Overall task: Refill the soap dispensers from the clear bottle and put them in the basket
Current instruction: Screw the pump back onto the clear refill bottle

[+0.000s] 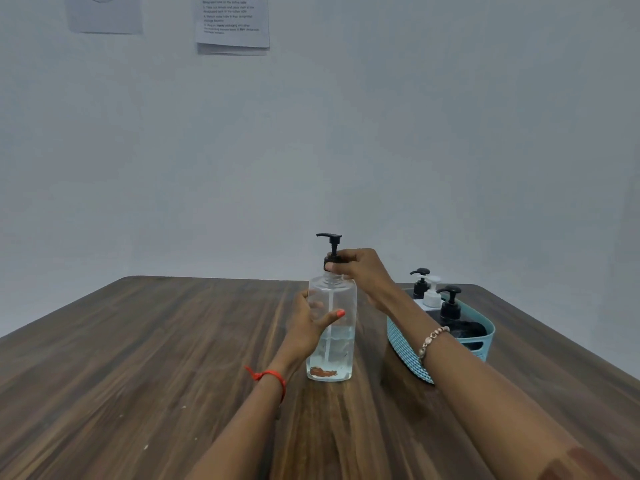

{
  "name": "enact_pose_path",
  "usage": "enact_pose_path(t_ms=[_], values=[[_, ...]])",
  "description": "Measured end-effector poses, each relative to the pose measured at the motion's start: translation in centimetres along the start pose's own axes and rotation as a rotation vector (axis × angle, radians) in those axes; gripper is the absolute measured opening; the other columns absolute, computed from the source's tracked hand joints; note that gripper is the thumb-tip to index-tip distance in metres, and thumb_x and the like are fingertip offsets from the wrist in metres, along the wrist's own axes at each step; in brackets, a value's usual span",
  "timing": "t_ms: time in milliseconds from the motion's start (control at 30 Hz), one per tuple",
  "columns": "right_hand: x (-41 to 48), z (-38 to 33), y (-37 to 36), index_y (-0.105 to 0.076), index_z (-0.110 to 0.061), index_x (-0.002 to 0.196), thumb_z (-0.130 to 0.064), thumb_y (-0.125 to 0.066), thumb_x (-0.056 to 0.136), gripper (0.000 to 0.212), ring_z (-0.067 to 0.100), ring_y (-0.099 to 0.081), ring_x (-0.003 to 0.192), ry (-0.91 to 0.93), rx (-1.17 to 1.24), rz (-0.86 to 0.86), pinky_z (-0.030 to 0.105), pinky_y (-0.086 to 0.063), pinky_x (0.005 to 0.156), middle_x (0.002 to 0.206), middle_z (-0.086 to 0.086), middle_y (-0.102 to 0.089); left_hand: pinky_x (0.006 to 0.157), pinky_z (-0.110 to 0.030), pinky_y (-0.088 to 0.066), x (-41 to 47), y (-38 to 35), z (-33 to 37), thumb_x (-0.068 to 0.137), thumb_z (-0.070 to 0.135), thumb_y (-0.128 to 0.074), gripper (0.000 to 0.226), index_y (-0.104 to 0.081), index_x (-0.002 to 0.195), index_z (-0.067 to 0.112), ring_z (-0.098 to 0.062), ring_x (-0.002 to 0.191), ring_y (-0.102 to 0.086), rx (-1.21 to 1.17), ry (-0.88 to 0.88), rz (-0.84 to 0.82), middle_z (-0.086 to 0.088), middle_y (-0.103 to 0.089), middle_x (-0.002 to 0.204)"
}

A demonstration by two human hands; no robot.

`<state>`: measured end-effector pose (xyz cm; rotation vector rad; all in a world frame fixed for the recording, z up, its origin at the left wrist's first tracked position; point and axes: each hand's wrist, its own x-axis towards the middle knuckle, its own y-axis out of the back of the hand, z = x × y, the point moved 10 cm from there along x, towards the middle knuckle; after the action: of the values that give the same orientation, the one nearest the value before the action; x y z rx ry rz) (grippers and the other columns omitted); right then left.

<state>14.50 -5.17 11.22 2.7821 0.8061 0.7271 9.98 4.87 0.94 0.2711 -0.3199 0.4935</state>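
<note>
A clear bottle (331,337) is stood upright on the table (138,358), near the middle. It is about half full. It is held by the left hand (306,329), curled half shut round its side from 9 o'clock. Its black pump (330,251) is pinched at the collar by the right hand (360,268), fingers closed. At 3 o'clock a blue basket (407,344) is seen, with three dispensers (450,303) inside.
</note>
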Motion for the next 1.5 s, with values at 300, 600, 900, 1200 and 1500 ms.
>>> enact_pose_path(t_ms=[300, 600, 900, 1200, 1500], values=[[-0.1, 1.1, 0.3, -0.061, -0.01, 0.084, -0.01, -0.067, 0.079, 0.007, 0.022, -0.059, 0.087, -0.021, 0.157, 0.094, 0.032, -0.043, 0.078, 0.086, 0.005, -0.064, 0.078, -0.023, -0.047, -0.2, -0.1, 0.2, 0.08, 0.036, -0.068, 0.069, -0.029, 0.133, 0.015, -0.021, 0.11, -0.054, -0.003, 0.0, -0.012, -0.007, -0.047, 0.126], [-0.5, 1.5, 0.7, -0.052, -0.015, 0.069, -0.024, -0.082, 0.066, 0.032, 0.014, -0.052, 0.068, -0.004, 0.045, 0.201, 0.023, -0.042, 0.065, 0.07, -0.002, -0.052, 0.08, -0.025, -0.046, -0.4, -0.2, 0.2, 0.08, 0.036, -0.068, 0.07, -0.028, 0.133, 0.016, -0.021, 0.107, -0.053, -0.013, 0.014, -0.023, -0.008, -0.045, 0.127], [-0.4, 1.2, 0.4, -0.06, -0.013, 0.079, -0.019, -0.083, 0.065, 0.028, 0.014, -0.061, 0.075, -0.002, 0.043, 0.169, 0.021, -0.048, 0.069, 0.08, 0.001, -0.065, 0.069, -0.017, -0.044, -0.5, -0.2, 0.3, 0.081, 0.035, -0.067, 0.068, -0.028, 0.133, 0.015, -0.019, 0.105, -0.054, 0.0, 0.013, -0.016, -0.007, -0.046, 0.127], [0.0, 0.7, -0.1, -0.067, -0.004, 0.104, -0.009, -0.071, 0.078, 0.026, 0.017, -0.065, 0.087, 0.03, 0.118, 0.031, 0.02, -0.051, 0.081, 0.099, 0.012, -0.069, 0.077, -0.023, -0.046, -0.6, -0.2, 0.3, 0.08, 0.037, -0.067, 0.07, -0.028, 0.134, 0.015, -0.02, 0.108, -0.054, 0.015, 0.009, -0.011, -0.007, -0.047, 0.127], [0.0, 0.6, -0.8, -0.062, -0.001, 0.107, -0.012, -0.065, 0.084, 0.026, 0.006, -0.062, 0.08, 0.022, 0.069, -0.009, 0.009, -0.047, 0.068, 0.097, 0.009, -0.066, 0.074, -0.02, -0.043, -0.9, -0.1, 0.7, 0.082, 0.034, -0.067, 0.07, -0.027, 0.135, 0.015, -0.016, 0.105, -0.051, 0.017, 0.011, -0.007, -0.004, -0.045, 0.125]])
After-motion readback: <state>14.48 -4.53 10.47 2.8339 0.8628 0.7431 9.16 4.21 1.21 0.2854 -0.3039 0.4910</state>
